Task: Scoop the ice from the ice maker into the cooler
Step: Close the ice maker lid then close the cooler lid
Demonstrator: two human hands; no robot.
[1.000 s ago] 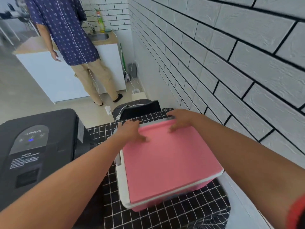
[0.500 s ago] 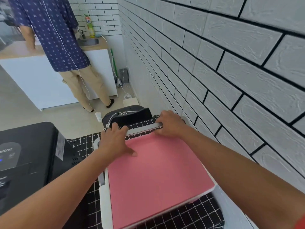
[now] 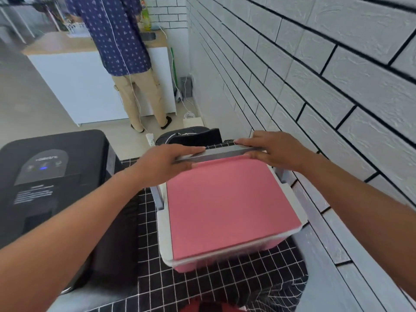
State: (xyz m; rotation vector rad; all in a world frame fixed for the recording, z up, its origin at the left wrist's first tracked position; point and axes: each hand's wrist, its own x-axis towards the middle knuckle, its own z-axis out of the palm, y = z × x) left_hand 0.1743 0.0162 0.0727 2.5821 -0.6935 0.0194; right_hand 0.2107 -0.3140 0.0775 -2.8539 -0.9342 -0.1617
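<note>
Both hands are set on the grey handle (image 3: 217, 153) that lies across the far edge of the cooler (image 3: 227, 212): the left hand (image 3: 167, 164) is closed round its left end, fingers over the top and thumb beneath, and the right hand (image 3: 273, 150) is laid on its right end with fingers fairly straight, though whether its thumb is hooked under cannot be told. The cooler, white-rimmed with a pink lid (image 3: 229, 206), is found at the centre of the view, standing on a black-and-white checked cloth (image 3: 202, 287). At 9 o'clock from it, just beside, the black ice maker (image 3: 51, 188) is seen with its lid down and a blue light on its panel. A white brick wall (image 3: 315, 86) runs along 3 o'clock. At 12 o'clock, beyond the cloth, a dark bag (image 3: 191, 136) is seen, and further off another person (image 3: 128, 59) stands at a white counter (image 3: 74, 82). The step in hand is judged to be the opening of the cooler; no ice is yet visible. For the next move, the handle would probably have to be swung clear so that the lid can be lifted, with the body kept from sliding on the cloth.
</note>
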